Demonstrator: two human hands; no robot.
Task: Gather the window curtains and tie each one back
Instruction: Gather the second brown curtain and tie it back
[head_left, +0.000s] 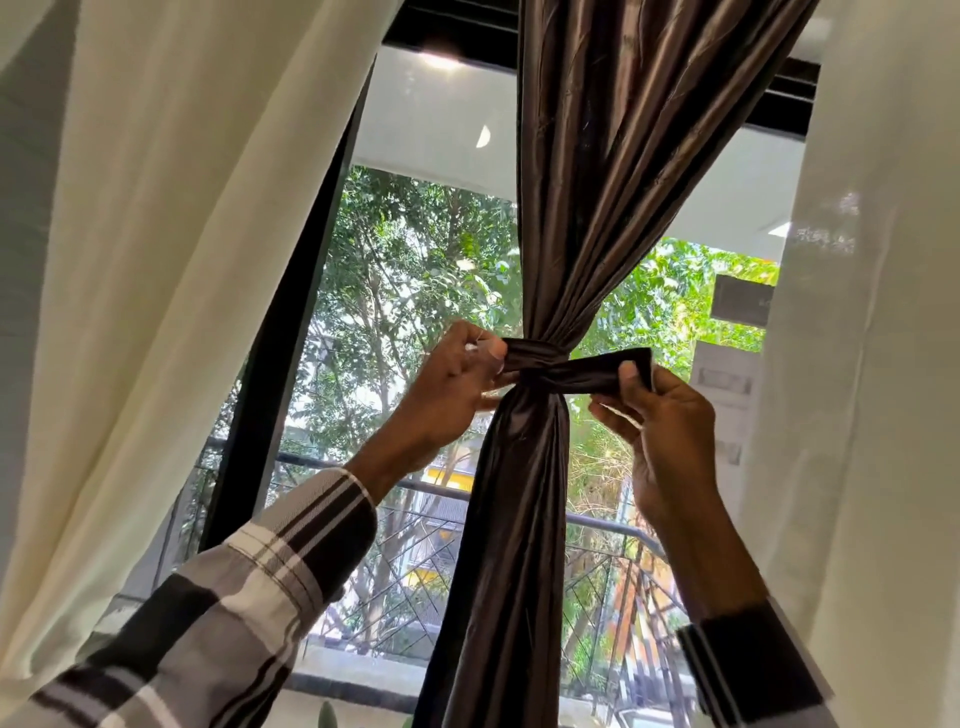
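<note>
At a window between cream curtains, the brown curtain hangs gathered mid-pane, the left hand and right hand each pinching its tie.

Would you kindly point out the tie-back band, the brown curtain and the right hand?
tie-back band (532, 356), head view, on the wrap around the bunch.
brown curtain (519, 519), head view, on the gathered lower part.
right hand (667, 415), head view, on its back.
</note>
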